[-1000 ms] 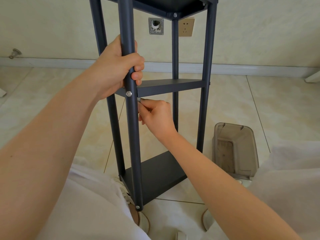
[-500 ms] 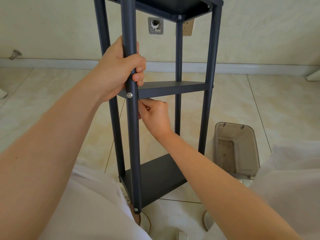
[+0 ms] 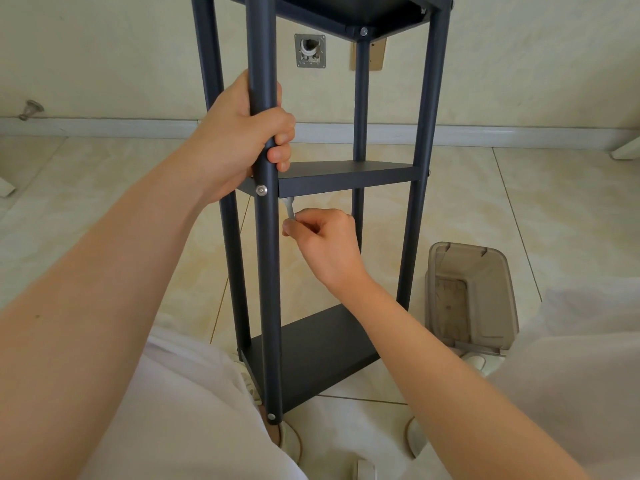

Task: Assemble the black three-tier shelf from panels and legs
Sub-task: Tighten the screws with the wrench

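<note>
— Since half a second ago the right hand (image 3: 325,237) sits lower, away from the underside of the middle panel (image 3: 349,174), and a small silver wrench (image 3: 289,207) now shows above its fingers.

— How does it hold the tool?

— Thumb and curled fingers pinch the wrench's lower end. Its head reaches up to the panel's underside, just beside the near leg (image 3: 266,289).

— And the left hand?

— The left hand (image 3: 239,143) is wrapped round that same leg, just above the silver screw (image 3: 261,190) at the middle panel's corner.

— Where is the shelf?

— The black shelf (image 3: 415,220) stands upright on the tiled floor (image 3: 104,202) between the person's knees. The top panel (image 3: 346,12), the middle panel and the bottom panel (image 3: 311,351) sit between its four legs. A translucent bin (image 3: 471,296) stands on the floor just to its right.
</note>
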Demonstrator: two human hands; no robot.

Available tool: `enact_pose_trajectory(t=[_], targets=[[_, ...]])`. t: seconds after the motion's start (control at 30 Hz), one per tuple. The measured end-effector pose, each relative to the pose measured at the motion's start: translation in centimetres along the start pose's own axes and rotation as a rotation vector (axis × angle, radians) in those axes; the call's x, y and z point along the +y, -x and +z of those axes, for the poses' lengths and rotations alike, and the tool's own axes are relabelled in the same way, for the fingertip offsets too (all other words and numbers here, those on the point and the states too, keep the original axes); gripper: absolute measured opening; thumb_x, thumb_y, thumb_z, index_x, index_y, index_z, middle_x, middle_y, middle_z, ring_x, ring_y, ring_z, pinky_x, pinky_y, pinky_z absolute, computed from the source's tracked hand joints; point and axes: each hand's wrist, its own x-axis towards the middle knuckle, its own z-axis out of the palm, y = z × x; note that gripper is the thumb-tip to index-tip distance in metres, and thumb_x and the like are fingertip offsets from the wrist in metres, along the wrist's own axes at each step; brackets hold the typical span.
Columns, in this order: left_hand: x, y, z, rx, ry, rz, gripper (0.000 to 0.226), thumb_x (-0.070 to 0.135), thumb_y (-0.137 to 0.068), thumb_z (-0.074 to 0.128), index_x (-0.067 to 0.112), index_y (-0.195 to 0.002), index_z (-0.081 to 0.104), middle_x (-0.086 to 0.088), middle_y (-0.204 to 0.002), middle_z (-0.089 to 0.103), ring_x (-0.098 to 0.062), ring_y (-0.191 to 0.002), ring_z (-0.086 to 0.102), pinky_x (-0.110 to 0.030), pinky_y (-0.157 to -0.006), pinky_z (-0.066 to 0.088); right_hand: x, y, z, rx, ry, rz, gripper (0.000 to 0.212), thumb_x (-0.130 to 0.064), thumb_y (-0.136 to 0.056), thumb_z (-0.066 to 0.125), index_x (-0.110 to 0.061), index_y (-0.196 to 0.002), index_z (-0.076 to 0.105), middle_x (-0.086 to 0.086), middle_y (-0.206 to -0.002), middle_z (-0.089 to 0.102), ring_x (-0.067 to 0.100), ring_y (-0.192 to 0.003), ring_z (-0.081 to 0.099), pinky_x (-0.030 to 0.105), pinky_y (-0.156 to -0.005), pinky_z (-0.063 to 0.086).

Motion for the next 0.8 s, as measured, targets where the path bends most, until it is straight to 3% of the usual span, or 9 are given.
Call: enact_pose_trajectory(t=[0.2,0.33,0.5,0.63,0.73,0.8], targets=[[0.0,0.0,0.0,0.004,-0.001,0.000,0.025,0.000,-0.088,0.054,0.019,-0.092,0.040,0.006,-0.060,0.047,-0.013,-0.052,0.043,-0.026,-0.057,0.049,-0.9,-0.2,-0.1,0.020,0.055,-0.058,0.053,-0.009,-0.094,0.062,-0.032,-0.049,0.045,-0.014,-0.041,0.043,0.005,-0.046,0.045,0.008,-0.052,0.036],[0.0,0.0,0.0,0.003,0.000,0.001,0.025,0.000,-0.087,0.055,0.019,-0.093,0.040,0.005,-0.060,0.047,-0.012,-0.052,0.043,-0.026,-0.057,0.049,-1.4,0.0,-0.2,0.033,0.078,-0.065,0.041,-0.012,-0.096,0.060,-0.020,-0.056,0.056,-0.006,-0.050,0.052,0.004,-0.052,0.052,0.006,-0.057,0.039],[0.0,-0.1,0.1,0.005,0.001,-0.005,0.026,-0.002,-0.086,0.054,0.019,-0.093,0.040,0.006,-0.058,0.047,-0.013,-0.052,0.042,-0.027,-0.057,0.049,-1.3,-0.1,-0.2,0.024,0.110,-0.072,0.031,-0.012,-0.097,0.060,-0.013,-0.067,0.066,-0.014,-0.054,0.055,-0.007,-0.054,0.056,0.001,-0.061,0.038],[0.0,-0.1,0.1,0.004,0.002,-0.008,0.026,-0.001,-0.086,0.054,0.019,-0.093,0.040,0.006,-0.059,0.047,-0.013,-0.052,0.042,-0.027,-0.058,0.049,-1.0,-0.5,0.4,0.027,0.114,-0.091,0.025,-0.010,-0.097,0.059,-0.002,-0.080,0.075,-0.014,-0.061,0.059,-0.004,-0.057,0.059,0.003,-0.064,0.042],[0.0,-0.1,0.1,0.006,0.000,-0.008,0.026,-0.001,-0.086,0.054,0.020,-0.093,0.041,0.005,-0.060,0.047,-0.013,-0.052,0.042,-0.026,-0.058,0.049,-0.5,-1.0,1.0,0.043,0.076,-0.118,0.023,-0.008,-0.097,0.060,0.003,-0.082,0.074,0.001,-0.064,0.067,0.009,-0.060,0.065,0.013,-0.065,0.052],[0.1,-0.1,0.2,0.005,0.003,-0.008,0.026,-0.001,-0.087,0.054,0.020,-0.093,0.041,0.005,-0.060,0.047,-0.013,-0.052,0.042,-0.026,-0.059,0.049,-0.2,-1.3,1.5,0.067,0.043,-0.147,0.020,-0.005,-0.096,0.061,0.005,-0.083,0.074,0.014,-0.070,0.070,0.013,-0.062,0.066,0.009,-0.064,0.050]])
